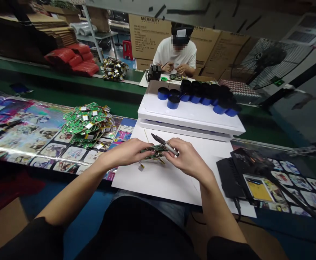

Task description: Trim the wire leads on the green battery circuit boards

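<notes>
My left hand (pixel 125 152) grips a small green circuit board (pixel 154 151) by its edge, above a white sheet (pixel 171 184). My right hand (pixel 187 159) holds a slim silver pen-shaped tool (pixel 165 143) with a dark pointed tip, and that tip sits just above the board. Both hands hide much of the board. A small loose component (pixel 141 167) lies on the sheet under the board. To the left, on a printed foil mat (pixel 39 144), is a heap of green circuit boards (pixel 87 124).
A white foam block (pixel 190 115) carries several blue-and-black cylinders (pixel 198 95) ahead of me. A black device (pixel 229 177) sits at right. Across the bench, a co-worker (pixel 174 54) works with both hands. A large fan (pixel 266 61) and cardboard boxes (pixel 149 32) stand behind.
</notes>
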Available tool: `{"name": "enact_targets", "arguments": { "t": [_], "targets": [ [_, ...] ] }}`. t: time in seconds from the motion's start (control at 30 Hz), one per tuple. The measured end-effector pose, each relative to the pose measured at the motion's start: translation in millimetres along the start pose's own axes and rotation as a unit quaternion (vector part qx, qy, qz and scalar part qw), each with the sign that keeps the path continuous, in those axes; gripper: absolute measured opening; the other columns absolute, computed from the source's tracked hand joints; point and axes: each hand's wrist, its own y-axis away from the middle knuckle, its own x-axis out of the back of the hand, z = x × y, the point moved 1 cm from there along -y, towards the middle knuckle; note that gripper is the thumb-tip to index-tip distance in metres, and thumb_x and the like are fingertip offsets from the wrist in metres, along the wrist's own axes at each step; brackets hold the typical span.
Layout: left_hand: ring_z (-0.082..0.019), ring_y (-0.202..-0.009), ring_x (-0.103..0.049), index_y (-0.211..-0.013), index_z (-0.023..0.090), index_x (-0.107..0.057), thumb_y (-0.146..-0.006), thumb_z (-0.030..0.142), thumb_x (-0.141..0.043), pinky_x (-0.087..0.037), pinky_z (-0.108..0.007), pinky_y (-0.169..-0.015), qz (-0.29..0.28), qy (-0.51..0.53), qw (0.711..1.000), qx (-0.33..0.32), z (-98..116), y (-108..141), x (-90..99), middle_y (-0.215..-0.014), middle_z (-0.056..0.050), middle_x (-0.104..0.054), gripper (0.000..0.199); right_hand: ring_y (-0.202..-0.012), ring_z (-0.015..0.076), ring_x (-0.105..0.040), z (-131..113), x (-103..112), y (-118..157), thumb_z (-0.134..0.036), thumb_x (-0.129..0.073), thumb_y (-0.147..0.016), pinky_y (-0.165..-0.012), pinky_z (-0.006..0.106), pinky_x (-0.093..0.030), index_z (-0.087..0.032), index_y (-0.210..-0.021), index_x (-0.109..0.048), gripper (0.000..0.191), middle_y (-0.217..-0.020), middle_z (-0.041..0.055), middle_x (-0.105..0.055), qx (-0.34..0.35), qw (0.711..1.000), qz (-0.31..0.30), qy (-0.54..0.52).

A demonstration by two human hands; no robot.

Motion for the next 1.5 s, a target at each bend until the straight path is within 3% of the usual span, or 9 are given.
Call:
{"name": "enact_targets", "arguments": {
  "t": [0.27,0.4,0.53,0.6,0.67,0.83,0.97,1.2,1.5],
  "targets": [
    [-0.028,-0.113,-0.075,-0.136,0.022,-0.072,-0.105,0.019,-0.047,-0.056,-0.037,-0.095,0.114,-0.092,0.985,-0.097,-19,19,-8.5,-0.126,-0.01,-0.078,0.039,-0.072,0.0153,-0.053,2,25,20,-0.018,-0.067,-0.093,-0.069,0.03,-0.038,-0.023,-0.068,-0.041,0.036,-0.076,-0.0017,-0.056,-0.029,0.998,-0.047,-0.03],
    [-0.024,-0.107,-0.077,-0.123,0.02,-0.078,-0.105,0.033,-0.058,-0.059,-0.033,-0.094,0.285,0.08,0.954,-0.049,-37,20,-17.6,-0.117,-0.008,-0.081,0.03,-0.071,0.0156,-0.057,3,31,35,-0.029,-0.074,-0.094,-0.068,0.031,-0.042,-0.022,-0.068,-0.048,0.037,-0.085,0.0024,-0.067,-0.043,0.984,-0.036,-0.169],
    [-0.026,-0.088,-0.077,-0.102,0.018,-0.082,-0.093,0.063,-0.07,-0.062,-0.037,-0.084,0.395,0.326,0.858,0.037,-48,23,-40.0,-0.094,-0.009,-0.082,0.047,-0.072,0.0166,-0.06,22,25,40,-0.041,-0.073,-0.097,-0.067,0.033,-0.046,-0.023,-0.081,-0.058,0.029,-0.104,0.0071,-0.074,-0.065,0.957,0.087,-0.269],
    [-0.025,-0.081,-0.076,-0.091,0.019,-0.082,-0.085,0.068,-0.077,-0.063,-0.037,-0.08,0.366,0.426,0.827,0.024,-48,27,-47.2,-0.086,-0.009,-0.081,0.05,-0.076,0.0182,-0.063,31,16,37,-0.043,-0.073,-0.097,-0.069,0.034,-0.049,-0.025,-0.089,-0.056,0.027,-0.106,0.0072,-0.076,-0.069,0.932,0.154,-0.319],
    [-0.025,-0.077,-0.075,-0.085,0.019,-0.083,-0.081,0.063,-0.082,-0.062,-0.037,-0.076,0.282,0.472,0.835,-0.005,-43,32,-46.3,-0.082,-0.01,-0.079,0.045,-0.074,0.0184,-0.063,35,3,33,-0.045,-0.072,-0.098,-0.069,0.035,-0.05,-0.026,-0.094,-0.053,0.027,-0.104,0.0068,-0.077,-0.077,0.908,0.158,-0.379],
    [-0.032,-0.087,-0.078,-0.096,0.017,-0.085,-0.091,0.053,-0.076,-0.063,-0.04,-0.079,0.021,0.448,0.891,-0.07,-23,34,-21.5,-0.094,-0.018,-0.082,0.038,-0.072,0.0175,-0.063,29,-37,29,-0.048,-0.07,-0.099,-0.067,0.034,-0.05,-0.025,-0.087,-0.045,0.036,-0.109,0.0114,-0.079,-0.087,0.845,-0.017,-0.528],
    [-0.026,-0.084,-0.076,-0.095,0.015,-0.084,-0.093,0.049,-0.075,-0.061,-0.03,-0.077,0.083,0.349,0.933,-0.025,-19,31,-11.8,-0.093,-0.013,-0.082,0.035,-0.072,0.0151,-0.061,25,-47,37,-0.045,-0.072,-0.098,-0.066,0.031,-0.049,-0.023,-0.088,-0.05,0.033,-0.103,0.0076,-0.076,-0.078,0.826,-0.025,-0.558],
    [-0.024,-0.087,-0.075,-0.097,0.016,-0.082,-0.097,0.045,-0.07,-0.059,-0.029,-0.08,0.205,0.268,0.941,0.021,-28,32,-37.3,-0.092,-0.009,-0.082,0.032,-0.082,0.018,-0.066,8,-21,52,-0.033,-0.077,-0.094,-0.076,0.035,-0.055,-0.025,-0.085,-0.049,0.031,-0.112,0.0076,-0.075,-0.079,0.906,0.1,-0.404],
    [-0.023,-0.099,-0.076,-0.116,0.022,-0.081,-0.101,0.034,-0.068,-0.056,-0.028,-0.089,0.192,0.216,0.957,-0.016,-15,28,-35.5,-0.109,-0.007,-0.082,0.023,-0.111,0.0267,-0.072,-18,-6,55,-0.01,-0.063,-0.096,-0.097,0.043,-0.055,-0.028,-0.094,-0.058,0.018,-0.114,0.0076,-0.076,-0.039,0.969,0.201,-0.135]
  ]
}}
